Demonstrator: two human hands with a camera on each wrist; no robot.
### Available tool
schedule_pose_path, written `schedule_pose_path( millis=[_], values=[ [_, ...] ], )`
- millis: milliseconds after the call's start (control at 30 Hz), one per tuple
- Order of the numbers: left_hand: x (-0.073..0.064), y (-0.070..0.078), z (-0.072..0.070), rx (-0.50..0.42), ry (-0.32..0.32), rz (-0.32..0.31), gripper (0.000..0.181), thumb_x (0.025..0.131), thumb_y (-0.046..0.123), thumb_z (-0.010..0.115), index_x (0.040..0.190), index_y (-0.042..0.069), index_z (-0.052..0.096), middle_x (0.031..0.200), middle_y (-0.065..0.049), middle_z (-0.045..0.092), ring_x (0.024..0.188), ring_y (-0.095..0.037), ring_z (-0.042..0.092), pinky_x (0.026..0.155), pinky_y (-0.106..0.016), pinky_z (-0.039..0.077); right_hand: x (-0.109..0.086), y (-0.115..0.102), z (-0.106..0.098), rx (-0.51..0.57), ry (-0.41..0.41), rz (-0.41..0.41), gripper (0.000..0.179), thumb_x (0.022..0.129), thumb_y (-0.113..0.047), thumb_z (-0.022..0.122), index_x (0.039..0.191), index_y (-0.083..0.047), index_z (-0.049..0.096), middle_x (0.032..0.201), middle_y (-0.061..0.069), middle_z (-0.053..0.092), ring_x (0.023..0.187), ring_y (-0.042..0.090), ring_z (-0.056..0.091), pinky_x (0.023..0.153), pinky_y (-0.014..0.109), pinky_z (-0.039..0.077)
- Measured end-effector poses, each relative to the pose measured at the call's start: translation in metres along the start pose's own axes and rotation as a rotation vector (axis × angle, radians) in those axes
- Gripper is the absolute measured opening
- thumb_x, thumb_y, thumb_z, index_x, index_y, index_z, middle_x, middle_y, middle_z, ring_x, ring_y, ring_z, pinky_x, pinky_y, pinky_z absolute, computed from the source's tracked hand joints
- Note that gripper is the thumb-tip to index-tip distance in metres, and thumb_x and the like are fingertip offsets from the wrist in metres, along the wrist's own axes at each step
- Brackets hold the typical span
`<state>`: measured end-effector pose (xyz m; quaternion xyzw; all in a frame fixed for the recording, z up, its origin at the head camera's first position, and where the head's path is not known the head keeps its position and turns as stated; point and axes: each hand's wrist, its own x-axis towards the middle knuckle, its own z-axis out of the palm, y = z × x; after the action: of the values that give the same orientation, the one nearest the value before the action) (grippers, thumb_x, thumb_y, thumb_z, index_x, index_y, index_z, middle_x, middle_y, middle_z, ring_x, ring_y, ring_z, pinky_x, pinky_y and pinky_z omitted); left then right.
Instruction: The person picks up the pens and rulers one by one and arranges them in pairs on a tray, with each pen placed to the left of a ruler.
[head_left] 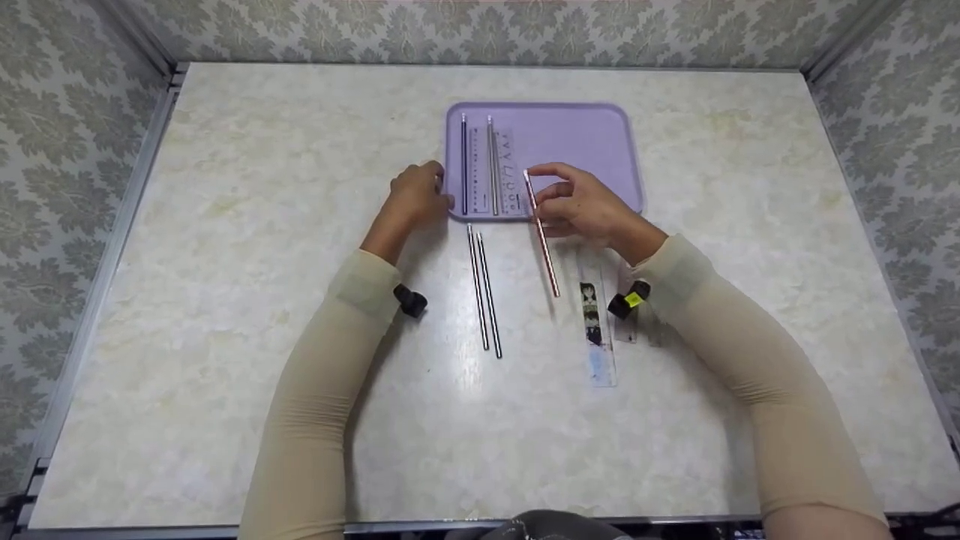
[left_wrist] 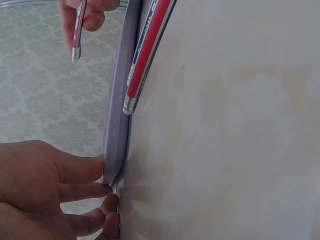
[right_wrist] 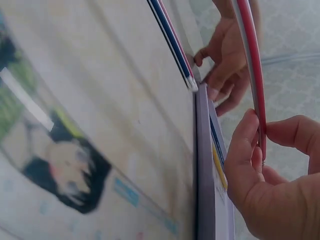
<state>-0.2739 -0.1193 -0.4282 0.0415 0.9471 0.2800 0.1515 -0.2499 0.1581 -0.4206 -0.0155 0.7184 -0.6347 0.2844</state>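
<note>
The right hand (head_left: 577, 206) pinches the red-striped pencil (head_left: 546, 251) between thumb and fingers close to its far end. The pencil is tilted: its far end lies over the near part of the purple tray (head_left: 577, 146), and its length extends above the counter (head_left: 712, 187) toward the near side. This end grip probably serves to direct the far end while leaving the shaft unobstructed.

The left hand (head_left: 416, 193) grips the near left corner of the tray, thumb on the rim and fingers bent outside it, presumably to prevent sliding.

Inside, on the left, a dark pencil (head_left: 464, 165) and a grey pencil (head_left: 493, 165) lie lengthwise, near to far, beside clear marked plastic (head_left: 508, 169); one piece or two cannot be told. The alignment appears intended to conserve width; the right portion is bare.

Two loose pencils (head_left: 490, 296) lie side by side just near of the tray, apparently for short reach. A clear printed strip (head_left: 595, 337) lies to their right.
</note>
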Motion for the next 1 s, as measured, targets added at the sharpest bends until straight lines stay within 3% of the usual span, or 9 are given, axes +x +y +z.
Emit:
schedule_pose_path(
  millis=[200, 633, 1000],
  values=[
    [0.001, -0.002, 0.001, 0.008, 0.003, 0.023, 0.049, 0.095, 0.014, 0.066, 0.139, -0.003, 0.054, 0.12, -0.022, 0.063, 0.116, -0.037, 0.054, 0.108, -0.051, 0.037, 0.013, -0.009, -0.011, 0.052, 0.062, -0.009, 0.07, 0.09, 0.006, 0.062, 0.151, -0.024, 0.046, 0.118, 0.011, 0.06, 0.085, 0.02, 0.067, 0.073, 0.037, 0.06],
    [0.0, 0.0, -0.002, 0.003, -0.008, -0.007, 0.049, 0.096, 0.014, 0.064, 0.141, 0.0, 0.052, 0.124, -0.022, 0.062, 0.119, -0.036, 0.055, 0.107, -0.051, 0.039, 0.044, -0.026, -0.019, 0.23, 0.1, -0.043, 0.068, 0.092, 0.011, 0.06, 0.151, -0.018, 0.045, 0.113, 0.013, 0.057, 0.082, 0.023, 0.063, 0.069, 0.035, 0.057],
    [0.0, -0.002, -0.001, -0.008, -0.002, -0.004, 0.049, 0.095, 0.015, 0.065, 0.141, 0.001, 0.053, 0.123, -0.021, 0.062, 0.117, -0.036, 0.055, 0.105, -0.05, 0.041, 0.069, -0.036, -0.024, 0.201, 0.172, -0.011, 0.068, 0.092, 0.008, 0.065, 0.149, -0.023, 0.047, 0.118, 0.011, 0.058, 0.086, 0.024, 0.067, 0.074, 0.038, 0.059]
  ],
)
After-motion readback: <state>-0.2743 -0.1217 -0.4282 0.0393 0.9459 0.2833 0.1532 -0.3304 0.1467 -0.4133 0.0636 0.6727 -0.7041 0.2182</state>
